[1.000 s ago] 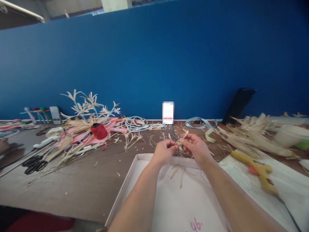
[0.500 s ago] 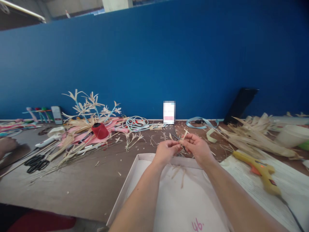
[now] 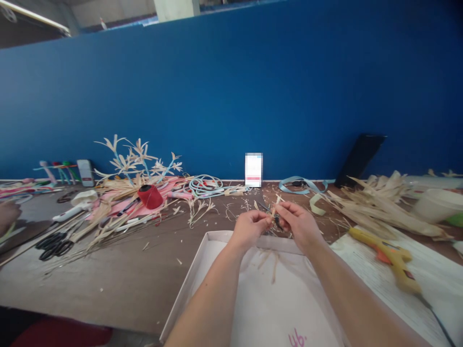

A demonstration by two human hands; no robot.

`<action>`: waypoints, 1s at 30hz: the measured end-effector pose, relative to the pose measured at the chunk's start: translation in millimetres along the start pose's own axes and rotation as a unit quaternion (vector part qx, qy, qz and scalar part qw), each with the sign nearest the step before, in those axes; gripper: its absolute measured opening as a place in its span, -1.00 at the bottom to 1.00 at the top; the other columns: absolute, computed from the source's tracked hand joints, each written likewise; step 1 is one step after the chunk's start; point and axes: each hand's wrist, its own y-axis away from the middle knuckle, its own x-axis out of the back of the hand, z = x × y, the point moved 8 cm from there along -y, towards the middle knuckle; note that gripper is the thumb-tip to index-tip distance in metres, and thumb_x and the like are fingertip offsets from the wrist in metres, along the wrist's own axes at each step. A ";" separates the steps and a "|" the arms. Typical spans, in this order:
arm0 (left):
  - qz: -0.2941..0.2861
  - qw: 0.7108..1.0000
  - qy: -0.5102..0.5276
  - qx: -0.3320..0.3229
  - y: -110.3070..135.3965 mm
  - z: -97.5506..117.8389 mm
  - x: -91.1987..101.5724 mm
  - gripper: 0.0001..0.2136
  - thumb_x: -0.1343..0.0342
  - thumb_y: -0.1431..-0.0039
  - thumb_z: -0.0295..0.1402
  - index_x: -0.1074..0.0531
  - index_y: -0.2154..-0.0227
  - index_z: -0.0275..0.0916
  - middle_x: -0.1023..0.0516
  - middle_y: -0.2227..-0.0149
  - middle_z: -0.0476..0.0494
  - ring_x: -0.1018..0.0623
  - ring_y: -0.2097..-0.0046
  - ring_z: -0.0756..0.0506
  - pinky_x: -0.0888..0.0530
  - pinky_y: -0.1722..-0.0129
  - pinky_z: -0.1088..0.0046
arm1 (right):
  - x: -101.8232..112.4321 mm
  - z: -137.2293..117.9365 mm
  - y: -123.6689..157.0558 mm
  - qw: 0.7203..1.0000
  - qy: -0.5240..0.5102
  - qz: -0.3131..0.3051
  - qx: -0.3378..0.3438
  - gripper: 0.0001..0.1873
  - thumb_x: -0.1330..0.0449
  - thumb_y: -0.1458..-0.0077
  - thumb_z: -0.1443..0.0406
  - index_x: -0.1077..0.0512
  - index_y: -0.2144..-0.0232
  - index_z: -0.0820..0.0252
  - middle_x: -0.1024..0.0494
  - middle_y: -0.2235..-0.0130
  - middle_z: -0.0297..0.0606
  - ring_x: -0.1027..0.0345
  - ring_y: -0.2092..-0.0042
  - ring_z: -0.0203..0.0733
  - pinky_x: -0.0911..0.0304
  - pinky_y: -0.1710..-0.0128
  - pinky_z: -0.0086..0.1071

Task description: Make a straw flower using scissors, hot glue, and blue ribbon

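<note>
My left hand [image 3: 249,229] is closed in a pinch beyond the far rim of the shallow white box [image 3: 186,279]. Its fingertips hold the lower end of a small pale strip of dried husk [image 3: 274,211]. Close beside it, my right hand [image 3: 297,222] has thumb and fingers closed on the same strip, whose tip pokes up between the hands. Something small and dark shows just below the right fingers; whether it is held or lies on the table I cannot tell. Several thin husk strands [image 3: 274,268] hang over the inside of the box.
To the right lie a yellow hot glue gun [image 3: 398,262] on paper and a heap of dried husks [image 3: 383,205]. On the left are black scissors [image 3: 56,245], a red thread spool [image 3: 150,196] and husk flowers [image 3: 139,153]. Another person's hand [image 3: 9,216] is at the far left.
My right fingers have shifted slightly along the husk strip, uncovering the dark thing beneath them. My left hand keeps its place. The other person's hand at far left has moved a little.
</note>
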 end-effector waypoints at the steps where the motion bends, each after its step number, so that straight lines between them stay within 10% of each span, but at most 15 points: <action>1: -0.003 1.000 -0.003 -0.004 0.1 0.7 -0.4 -0.78 -0.16 0.11 -0.22 -0.46 0.51 -0.31 -0.46 0.52 -0.05 -0.32 0.50 0.06 -0.23 0.48 0.54 | 0.0 0.8 -0.5 1.000 -0.007 -0.001 -0.003 -0.66 -0.24 0.13 0.07 -0.42 0.41 0.22 -0.29 0.67 -0.44 -0.05 0.64 -0.43 0.05 0.67 -0.52; 30: -0.001 0.991 0.124 0.055 -0.7 -8.9 -4.5 -0.74 -0.22 0.18 -0.22 -0.45 0.48 -0.33 -0.47 0.50 -0.07 -0.39 0.49 0.07 -0.30 0.46 0.55 | 1.9 4.8 -2.3 1.000 -0.024 0.005 -0.018 -0.72 -0.26 0.14 0.12 -0.39 0.48 0.23 -0.31 0.64 -0.43 -0.02 0.64 -0.45 0.10 0.68 -0.53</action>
